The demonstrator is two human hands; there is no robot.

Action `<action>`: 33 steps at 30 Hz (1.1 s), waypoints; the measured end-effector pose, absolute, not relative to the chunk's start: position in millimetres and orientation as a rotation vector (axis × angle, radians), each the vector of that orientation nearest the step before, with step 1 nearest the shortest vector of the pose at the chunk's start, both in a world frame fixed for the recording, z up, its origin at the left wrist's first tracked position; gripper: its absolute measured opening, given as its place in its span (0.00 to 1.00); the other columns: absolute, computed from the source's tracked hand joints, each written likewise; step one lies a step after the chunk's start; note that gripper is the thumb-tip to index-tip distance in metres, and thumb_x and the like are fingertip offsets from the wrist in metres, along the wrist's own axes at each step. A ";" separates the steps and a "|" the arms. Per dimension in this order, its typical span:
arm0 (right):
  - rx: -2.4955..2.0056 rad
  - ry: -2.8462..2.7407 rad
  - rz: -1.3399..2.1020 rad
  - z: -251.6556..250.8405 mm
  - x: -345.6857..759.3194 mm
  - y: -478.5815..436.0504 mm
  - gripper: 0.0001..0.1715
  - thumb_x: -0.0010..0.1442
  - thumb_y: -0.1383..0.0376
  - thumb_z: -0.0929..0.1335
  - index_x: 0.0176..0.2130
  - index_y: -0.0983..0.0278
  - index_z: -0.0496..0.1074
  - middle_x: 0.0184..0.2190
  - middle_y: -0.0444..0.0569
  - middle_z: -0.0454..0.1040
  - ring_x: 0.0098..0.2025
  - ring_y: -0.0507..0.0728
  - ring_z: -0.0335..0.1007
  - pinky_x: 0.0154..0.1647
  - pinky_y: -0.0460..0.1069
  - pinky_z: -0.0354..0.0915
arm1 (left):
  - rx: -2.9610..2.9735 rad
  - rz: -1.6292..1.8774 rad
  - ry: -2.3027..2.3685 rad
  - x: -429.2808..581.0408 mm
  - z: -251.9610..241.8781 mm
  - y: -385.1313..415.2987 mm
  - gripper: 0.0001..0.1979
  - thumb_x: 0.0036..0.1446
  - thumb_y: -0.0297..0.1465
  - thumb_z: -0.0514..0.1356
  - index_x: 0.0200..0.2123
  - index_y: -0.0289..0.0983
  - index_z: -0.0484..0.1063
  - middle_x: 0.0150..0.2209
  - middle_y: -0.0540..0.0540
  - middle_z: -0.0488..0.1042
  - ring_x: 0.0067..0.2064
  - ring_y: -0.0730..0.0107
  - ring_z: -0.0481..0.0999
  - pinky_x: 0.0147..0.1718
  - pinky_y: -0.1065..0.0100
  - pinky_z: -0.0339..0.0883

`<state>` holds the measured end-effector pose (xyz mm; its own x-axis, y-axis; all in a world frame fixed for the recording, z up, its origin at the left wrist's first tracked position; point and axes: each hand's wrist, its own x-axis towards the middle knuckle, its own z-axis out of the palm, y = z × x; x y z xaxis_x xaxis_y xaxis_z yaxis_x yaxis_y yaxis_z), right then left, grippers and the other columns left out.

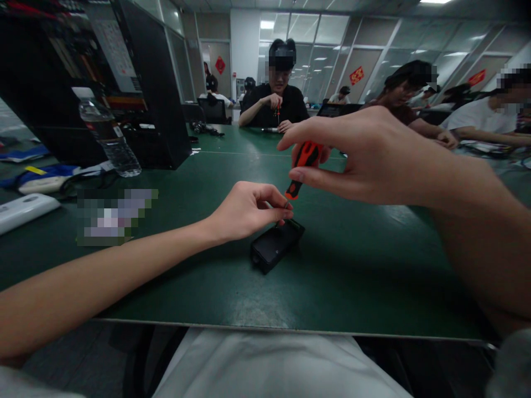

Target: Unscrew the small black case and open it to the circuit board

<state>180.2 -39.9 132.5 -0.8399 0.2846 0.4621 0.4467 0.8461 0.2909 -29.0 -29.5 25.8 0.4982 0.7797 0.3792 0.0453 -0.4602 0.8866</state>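
Note:
A small black box [277,247] lies on the green table [232,287] in front of me. My left hand [253,210] is over the box's far end, thumb and fingers pinched together; what they hold, if anything, is too small to make out. In my right hand [348,157] is a red and black screwdriver [306,157], held by its handle between thumb and fingers. The handle slants down to the left, and its lower end is just above my left fingertips. The screwdriver's shaft cannot be made out.
A water bottle [110,132] leans beside a black cabinet [153,83] at the left. A white object [27,211] and a blurred packet [116,217] lie on the left. Across the table a person [276,102] works with a tool; others sit at the right.

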 end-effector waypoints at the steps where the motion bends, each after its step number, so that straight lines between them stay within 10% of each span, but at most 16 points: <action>1: -0.545 -2.618 -0.558 132.2 180.5 -39.4 0.17 0.72 0.57 0.64 0.53 0.65 0.69 0.41 0.50 0.79 0.39 0.56 0.77 0.39 0.50 0.68 | 1.848 1.034 0.684 -28.9 25.8 -29.8 0.06 0.52 0.29 0.69 0.30 0.32 0.77 0.30 0.46 0.81 0.31 0.67 0.81 0.35 0.67 0.76; 14: -0.494 -2.609 -0.621 131.3 178.7 -42.4 0.18 0.72 0.57 0.64 0.55 0.65 0.67 0.37 0.46 0.76 0.32 0.53 0.72 0.34 0.47 0.65 | 1.887 0.981 0.678 -31.3 25.7 -29.3 0.12 0.53 0.32 0.70 0.31 0.33 0.71 0.29 0.47 0.78 0.30 0.68 0.80 0.31 0.68 0.73; 21: -0.521 -2.650 -0.524 134.0 179.5 -47.0 0.15 0.72 0.59 0.63 0.53 0.65 0.67 0.36 0.45 0.75 0.33 0.52 0.71 0.36 0.48 0.63 | 2.267 0.532 0.525 -47.5 30.6 -24.1 0.35 0.53 0.38 0.72 0.62 0.38 0.67 0.64 0.39 0.69 0.65 0.53 0.68 0.62 0.56 0.63; 33: -0.516 -2.720 -0.469 137.7 183.8 -49.4 0.09 0.70 0.60 0.67 0.43 0.63 0.73 0.30 0.42 0.74 0.30 0.51 0.68 0.33 0.48 0.59 | 2.635 0.365 0.337 -61.7 18.1 -5.1 0.43 0.48 0.57 0.68 0.61 0.39 0.69 0.61 0.34 0.67 0.61 0.44 0.69 0.59 0.56 0.64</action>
<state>183.8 -49.4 137.7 -0.8791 0.2918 0.3769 0.4011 0.8800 0.2543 -61.7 -5.1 18.1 0.9349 0.2945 0.1979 0.1736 -0.8661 0.4687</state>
